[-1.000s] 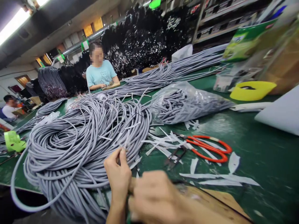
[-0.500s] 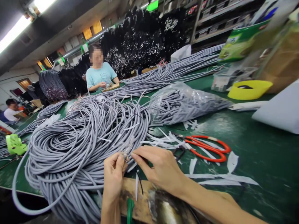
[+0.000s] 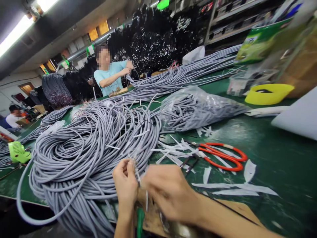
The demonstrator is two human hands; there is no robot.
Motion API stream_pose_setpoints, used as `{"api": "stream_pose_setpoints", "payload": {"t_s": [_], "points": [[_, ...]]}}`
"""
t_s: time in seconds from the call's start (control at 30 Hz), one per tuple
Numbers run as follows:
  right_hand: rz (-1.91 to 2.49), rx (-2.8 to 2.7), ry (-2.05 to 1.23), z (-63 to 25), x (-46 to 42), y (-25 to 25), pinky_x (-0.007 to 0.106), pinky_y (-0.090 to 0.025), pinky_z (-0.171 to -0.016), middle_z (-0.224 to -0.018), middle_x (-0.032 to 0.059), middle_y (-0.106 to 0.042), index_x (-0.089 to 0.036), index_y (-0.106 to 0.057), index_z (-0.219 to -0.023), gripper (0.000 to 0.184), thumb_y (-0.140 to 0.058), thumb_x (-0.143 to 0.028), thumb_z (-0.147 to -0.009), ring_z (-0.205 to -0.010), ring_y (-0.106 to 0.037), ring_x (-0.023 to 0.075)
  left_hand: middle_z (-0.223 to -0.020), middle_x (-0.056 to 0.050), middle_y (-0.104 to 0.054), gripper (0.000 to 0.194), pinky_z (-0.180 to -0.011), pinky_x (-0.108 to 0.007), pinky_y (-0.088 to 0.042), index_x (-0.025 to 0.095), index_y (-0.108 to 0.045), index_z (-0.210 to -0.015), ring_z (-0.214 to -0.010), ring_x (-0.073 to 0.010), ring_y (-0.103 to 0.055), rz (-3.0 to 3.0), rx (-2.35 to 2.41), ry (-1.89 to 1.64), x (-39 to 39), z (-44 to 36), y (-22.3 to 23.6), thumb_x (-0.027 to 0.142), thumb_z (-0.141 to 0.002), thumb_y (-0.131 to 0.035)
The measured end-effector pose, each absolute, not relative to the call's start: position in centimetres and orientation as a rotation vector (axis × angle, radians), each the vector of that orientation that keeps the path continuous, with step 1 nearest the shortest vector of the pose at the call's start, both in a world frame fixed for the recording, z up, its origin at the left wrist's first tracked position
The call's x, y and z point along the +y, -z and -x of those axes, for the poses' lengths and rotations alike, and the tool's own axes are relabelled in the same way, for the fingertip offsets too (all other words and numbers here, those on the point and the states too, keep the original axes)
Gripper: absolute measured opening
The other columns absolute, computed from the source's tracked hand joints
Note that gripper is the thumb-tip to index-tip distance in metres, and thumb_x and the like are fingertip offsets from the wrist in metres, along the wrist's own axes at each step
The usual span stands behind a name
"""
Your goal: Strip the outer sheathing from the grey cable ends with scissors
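Thumb and fingertips of a person's left hand (image 3: 125,181) are pinched together on a pale, thin piece (image 3: 137,171), too blurred to identify. It lies just right of those fingertips, between the two hands, its long axis slanting from the grey cable coil (image 3: 81,148) down toward the right hand (image 3: 170,190). The left is nearer, touching it; the right is beside its lower end, fingers curled and smeared by motion, so I can't tell what they hold. Half a second ago, the right fingers were stretched toward the left fingertips. Across the table (image 3: 284,162), a co-worker (image 3: 109,82) has raised both arms to a grey cable bundle (image 3: 160,79).
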State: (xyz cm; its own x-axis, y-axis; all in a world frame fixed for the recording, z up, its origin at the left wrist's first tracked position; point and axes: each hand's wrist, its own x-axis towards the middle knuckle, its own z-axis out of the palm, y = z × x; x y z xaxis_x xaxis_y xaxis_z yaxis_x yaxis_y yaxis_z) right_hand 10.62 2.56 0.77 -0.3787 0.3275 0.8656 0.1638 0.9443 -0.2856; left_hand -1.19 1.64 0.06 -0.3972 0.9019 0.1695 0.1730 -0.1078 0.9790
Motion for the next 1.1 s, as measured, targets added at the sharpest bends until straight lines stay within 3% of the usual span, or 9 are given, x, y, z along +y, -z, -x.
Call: {"api": "stream_pose_setpoints", "payload": {"t_s": [0.1,0.2,0.3,0.43,0.57,0.73,0.93,1.1], "points": [[0.203,-1.944,-0.239,-10.3,1.6,-0.9,0.024,-0.032,-0.043,-0.044,-0.0023,-0.049,-0.020,-0.050,-0.057,0.035,-0.033,-0.019,-0.088,-0.042,-0.043,0.0101,-0.049,0.005,-0.042,0.024,-0.044,-0.019,-0.032,0.015,-0.055,-0.067,-0.045,-0.0087,-0.039,-1.157,1.616,-1.648,2.0,1.3,0.1,0.037,-0.075,-0.056],[0.734,-1.738,-0.492,-10.2,2.7,-0.6,0.021,-0.037,-0.041,-0.050,-0.0044,-0.049,-0.019,-0.053,-0.073,0.013,-0.055,-0.032,-0.078,-0.043,-0.044,0.0095,-0.050,0.005,-0.042,0.024,-0.044,-0.018,-0.033,0.016,-0.053,-0.066,-0.045,-0.0087,-0.041,-1.167,1.540,-1.631,1.7,1.4,0.4,0.038,-0.076,-0.054],[0.988,-1.632,-0.805,-9.8,4.3,-0.3,0.020,-0.040,-0.040,-0.052,-0.0055,-0.049,-0.018,-0.053,-0.084,0.027,-0.063,-0.037,-0.067,-0.043,-0.049,0.0105,-0.057,0.002,-0.050,0.024,-0.048,-0.019,-0.037,0.016,-0.055,-0.067,-0.051,-0.0102,-0.048,-1.200,1.510,-1.600,1.4,1.3,0.7,0.038,-0.075,-0.056],[0.911,-1.587,-1.042,-9.2,5.3,-0.1,0.023,-0.046,-0.050,-0.060,0.0012,-0.059,-0.018,-0.054,-0.069,0.015,-0.049,-0.031,-0.073,-0.053,-0.057,0.0130,-0.054,0.003,-0.050,0.024,-0.046,-0.018,-0.036,0.014,-0.058,-0.069,-0.048,-0.0093,-0.046,-1.206,1.492,-1.581,1.2,1.3,0.6,0.038,-0.074,-0.058],[0.940,-1.488,-1.197,-8.9,5.9,0.4,0.024,-0.042,-0.048,-0.049,-0.0008,-0.055,-0.018,-0.050,-0.061,0.017,-0.046,-0.030,-0.072,-0.046,-0.053,0.0124,-0.047,0.006,-0.043,0.025,-0.039,-0.016,-0.028,0.012,-0.059,-0.070,-0.040,-0.0056,-0.037,-1.106,1.462,-1.620,1.2,1.2,0.3,0.036,-0.067,-0.066],[0.877,-1.542,-1.289,-9.1,6.0,0.7,0.023,-0.040,-0.045,-0.046,-0.0018,-0.053,-0.019,-0.048,-0.058,0.019,-0.047,-0.033,-0.070,-0.043,-0.050,0.0116,-0.044,0.009,-0.042,0.036,-0.036,-0.016,-0.025,0.010,-0.065,-0.088,-0.036,-0.0035,-0.033,-1.034,1.466,-1.709,1.5,0.9,-0.1,0.033,-0.061,-0.071],[0.843,-1.549,-1.257,-9.7,5.5,0.4,0.024,-0.041,-0.046,-0.049,-0.0028,-0.050,-0.019,-0.048,-0.063,0.019,-0.047,-0.035,-0.072,-0.045,-0.051,0.0121,-0.043,0.003,-0.050,0.033,-0.032,-0.016,-0.029,0.010,-0.063,-0.061,-0.034,-0.0049,-0.039,-1.027,1.444,-1.774,1.7,0.7,-0.1,0.042,-0.068,-0.063],[0.803,-1.516,-1.301,-9.8,5.2,0.5,0.024,-0.041,-0.046,-0.049,-0.0035,-0.048,-0.020,-0.047,-0.062,0.020,-0.049,-0.036,-0.072,-0.045,-0.050,0.0115,-0.034,0.009,-0.043,0.039,-0.026,-0.014,-0.025,0.016,-0.050,-0.063,-0.024,-0.0055,-0.037,-0.876,1.473,-1.795,1.8,0.6,-0.1,0.053,-0.069,-0.059]]}}
